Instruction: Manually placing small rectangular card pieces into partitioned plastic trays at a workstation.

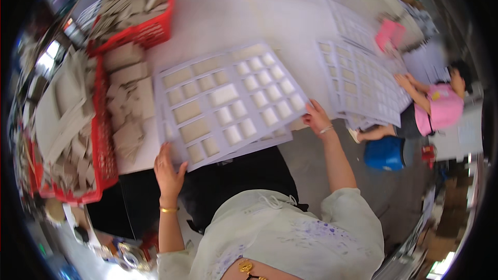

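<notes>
A large white panel (244, 101), divided into rectangular compartments of differing sizes, lies tilted at the front edge of the table, over at least one similar panel (277, 139). My right hand (317, 119) pinches its right edge between thumb and fingers. By the near left corner, my left hand (168, 170) is open with the thumb held apart from the fingers, its fingertips at or close to the panel's edge. Whether the left fingers press on the panel, I cannot tell.
Red plastic baskets (106, 124) full of beige cardboard pieces stand at the left, with loose cardboard pieces (129, 103) beside them on the white table (228, 18). More panels (358, 80) are stacked at the right, where a person in pink (443, 106) works near a blue bin (385, 153).
</notes>
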Tool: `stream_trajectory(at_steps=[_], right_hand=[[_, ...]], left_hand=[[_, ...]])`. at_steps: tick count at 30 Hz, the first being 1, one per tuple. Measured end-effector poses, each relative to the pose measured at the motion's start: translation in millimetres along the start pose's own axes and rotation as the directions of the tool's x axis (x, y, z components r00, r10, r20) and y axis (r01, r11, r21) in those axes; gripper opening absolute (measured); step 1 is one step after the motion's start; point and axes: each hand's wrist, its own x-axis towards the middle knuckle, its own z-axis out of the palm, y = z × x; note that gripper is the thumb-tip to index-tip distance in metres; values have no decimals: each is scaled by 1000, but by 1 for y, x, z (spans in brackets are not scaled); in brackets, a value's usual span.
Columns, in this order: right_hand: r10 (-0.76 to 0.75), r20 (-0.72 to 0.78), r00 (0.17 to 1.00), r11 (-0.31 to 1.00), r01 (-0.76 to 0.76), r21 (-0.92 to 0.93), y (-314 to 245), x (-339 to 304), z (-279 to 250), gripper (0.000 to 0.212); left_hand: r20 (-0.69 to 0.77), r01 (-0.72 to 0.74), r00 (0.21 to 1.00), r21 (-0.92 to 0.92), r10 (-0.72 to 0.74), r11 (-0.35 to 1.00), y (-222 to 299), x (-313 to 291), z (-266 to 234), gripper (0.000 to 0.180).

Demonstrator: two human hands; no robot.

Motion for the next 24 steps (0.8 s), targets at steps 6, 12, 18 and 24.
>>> stream_trajectory(at_steps=[6, 12, 18, 24], right_hand=[[-177, -200, 964, 901, 240, 362, -56, -6, -16, 21], [-292, -485, 824, 809, 483, 335, -125, 9, -221, 25], [-166, -885, 434, 934, 357, 0, -143, 14, -384, 49], [-396, -803, 446, 918, 155, -366, -134, 87, -307, 67]], left_hand=[[5, -5, 1000, 5, 5, 1000, 4, 1, 0, 66], [57, 63, 997, -30, -61, 998, 4, 1, -5, 63], [42, -6, 999, -82, 9, 997, 6, 3, -7, 57], [-13, 144, 989, -158, -148, 977, -5, 6, -6, 52]])
